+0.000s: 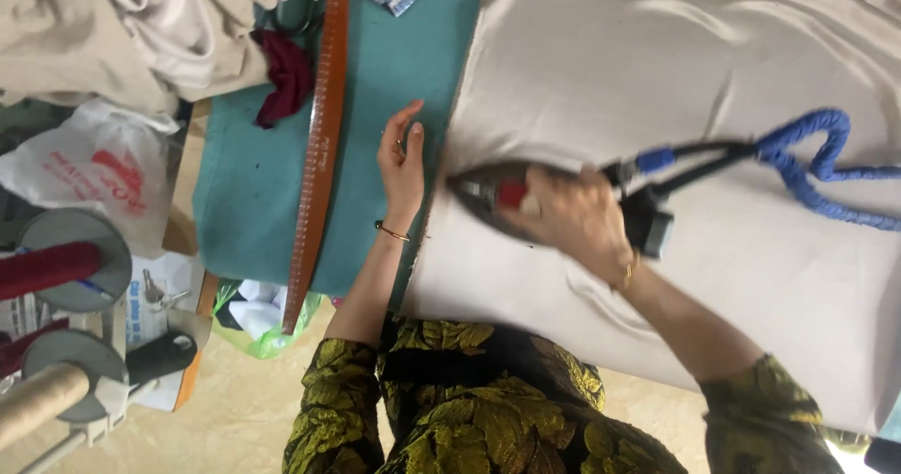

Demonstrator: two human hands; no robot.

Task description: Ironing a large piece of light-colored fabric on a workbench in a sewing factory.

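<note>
Right hand closed round the handle of a dark clothes iron, blurred with motion; the sole of the iron rests on a broad sheet of pale cream fabric, close to that sheet's near-left edge. Long axis of the iron runs roughly across the view, its pointed nose directed toward the left hand and its heel toward the wrist that grips it. Left hand empty, fingers held together and flat, palm down on the teal-covered surface just beside the fabric edge; it lies near the iron's nose but apart from it, so the right hand is the one on the iron and the left merely flanks the cloth. From the iron's heel a black cable fitting leads into a blue wrapped cord that loops over the cream fabric toward the right. A long brown ruler lies lengthwise on the teal cover, well to the left of the left hand, with a dark red scrap of cloth beside its upper part. Heaped beige garments occupy the top-left corner; a white plastic bag with red print and thread spools on a stand sit at the left margin. Both forearms emerge from yellow-green patterned sleeves
</note>
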